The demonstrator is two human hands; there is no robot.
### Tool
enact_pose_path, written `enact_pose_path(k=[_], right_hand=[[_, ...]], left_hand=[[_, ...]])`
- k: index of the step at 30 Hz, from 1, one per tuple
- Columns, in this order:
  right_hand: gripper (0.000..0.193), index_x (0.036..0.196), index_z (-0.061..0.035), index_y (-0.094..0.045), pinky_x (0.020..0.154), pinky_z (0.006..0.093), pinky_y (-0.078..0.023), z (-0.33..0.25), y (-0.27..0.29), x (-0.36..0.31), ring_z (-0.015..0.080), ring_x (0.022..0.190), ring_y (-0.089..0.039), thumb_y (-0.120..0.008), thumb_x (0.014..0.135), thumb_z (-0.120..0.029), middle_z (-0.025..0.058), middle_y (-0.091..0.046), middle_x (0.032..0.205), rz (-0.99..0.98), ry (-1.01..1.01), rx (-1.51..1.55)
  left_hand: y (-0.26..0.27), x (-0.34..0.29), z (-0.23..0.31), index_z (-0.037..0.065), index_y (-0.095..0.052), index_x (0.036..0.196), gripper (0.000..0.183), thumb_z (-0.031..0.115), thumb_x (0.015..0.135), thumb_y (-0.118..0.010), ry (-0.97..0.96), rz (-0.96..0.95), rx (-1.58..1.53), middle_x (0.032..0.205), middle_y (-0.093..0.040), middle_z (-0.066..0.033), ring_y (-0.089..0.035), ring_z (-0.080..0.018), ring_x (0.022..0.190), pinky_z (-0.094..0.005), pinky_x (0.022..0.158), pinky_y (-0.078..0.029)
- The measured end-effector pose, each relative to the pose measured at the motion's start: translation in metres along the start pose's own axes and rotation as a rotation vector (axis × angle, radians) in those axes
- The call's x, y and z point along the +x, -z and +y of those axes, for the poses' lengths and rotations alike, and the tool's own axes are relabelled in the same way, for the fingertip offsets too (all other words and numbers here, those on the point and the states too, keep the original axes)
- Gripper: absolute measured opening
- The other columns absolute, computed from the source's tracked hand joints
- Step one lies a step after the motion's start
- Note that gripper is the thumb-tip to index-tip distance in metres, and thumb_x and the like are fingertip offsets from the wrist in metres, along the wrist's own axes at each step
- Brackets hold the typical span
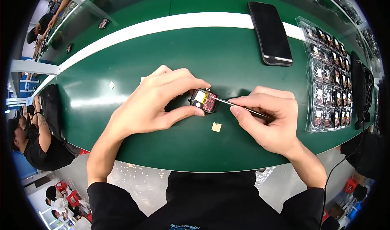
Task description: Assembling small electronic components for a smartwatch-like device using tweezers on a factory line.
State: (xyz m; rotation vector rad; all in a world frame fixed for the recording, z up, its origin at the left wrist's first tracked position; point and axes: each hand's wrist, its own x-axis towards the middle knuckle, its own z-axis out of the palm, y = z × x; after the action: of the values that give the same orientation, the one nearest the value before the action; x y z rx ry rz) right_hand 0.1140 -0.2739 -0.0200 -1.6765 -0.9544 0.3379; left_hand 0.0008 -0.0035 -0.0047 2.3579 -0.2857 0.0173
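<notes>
My left hand (156, 100) pinches a small black electronic device (200, 102) between thumb and index finger, holding it on the green table. The device's case is uncovered, showing a red circuit board, a white patch and yellow tape. In my right hand (270, 118) is a pair of metal tweezers (248, 109), gripped like a pen, its tip at the circuit board. Whether the tips pinch anything is too small to tell. A small cream-coloured square piece (216, 127) lies just below the device, and a pale diamond-shaped piece (112, 85) lies to the left of my left hand.
A black phone (270, 32) rests at the back right, across a white strip (195, 20). Right of it stands a clear plastic tray (309, 87) filled with several similar devices. A black cable (367, 79) lies at the right edge. Another person sits at the left.
</notes>
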Motion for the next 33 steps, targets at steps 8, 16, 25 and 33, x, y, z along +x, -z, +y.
enact_pose_path(k=[8,16,25,33], right_hand=[[0.008,0.094,0.0035,-0.083,0.048,0.0292,-0.041,0.004,-0.007,0.007,0.0114,0.053,-0.058,-0.081,0.087,0.006,0.0057,-0.066,0.069,-0.019,0.056,-0.134],[0.009,0.095,0.0034,-0.083,0.049,0.0298,-0.043,0.005,-0.010,0.007,0.0148,0.053,-0.062,-0.082,0.085,0.005,0.0080,-0.070,0.071,-0.009,0.062,-0.192],[0.018,0.099,0.0028,-0.085,0.048,0.0304,-0.042,0.006,-0.009,0.004,0.0151,0.052,-0.058,-0.086,0.081,0.005,0.0069,-0.066,0.069,0.066,0.154,-0.296],[0.026,0.104,0.0006,-0.087,0.048,0.0300,-0.037,0.008,-0.012,0.004,0.0121,0.053,-0.052,-0.088,0.079,0.007,0.0036,-0.064,0.072,0.073,0.254,-0.379]], left_hand=[[-0.006,0.001,-0.007,0.004,-0.081,0.131,0.056,0.027,0.082,-0.096,-0.059,-0.001,0.043,0.101,-0.076,-0.0069,-0.065,-0.0234,0.087,-0.0363,0.083,-0.044],[-0.007,0.001,-0.008,0.005,-0.082,0.129,0.058,0.027,0.079,-0.098,-0.069,0.021,0.033,0.090,-0.069,-0.0042,-0.057,-0.0194,0.077,-0.0347,0.078,-0.042],[-0.009,0.001,-0.004,0.004,-0.080,0.127,0.057,0.024,0.077,-0.099,0.000,0.051,-0.013,0.081,-0.061,-0.0019,-0.046,-0.0177,0.070,-0.0326,0.078,-0.039],[-0.007,0.003,-0.001,0.005,-0.080,0.123,0.053,0.023,0.076,-0.099,0.006,0.041,-0.001,0.075,-0.054,-0.0021,-0.044,-0.0172,0.067,-0.0333,0.075,-0.037]])
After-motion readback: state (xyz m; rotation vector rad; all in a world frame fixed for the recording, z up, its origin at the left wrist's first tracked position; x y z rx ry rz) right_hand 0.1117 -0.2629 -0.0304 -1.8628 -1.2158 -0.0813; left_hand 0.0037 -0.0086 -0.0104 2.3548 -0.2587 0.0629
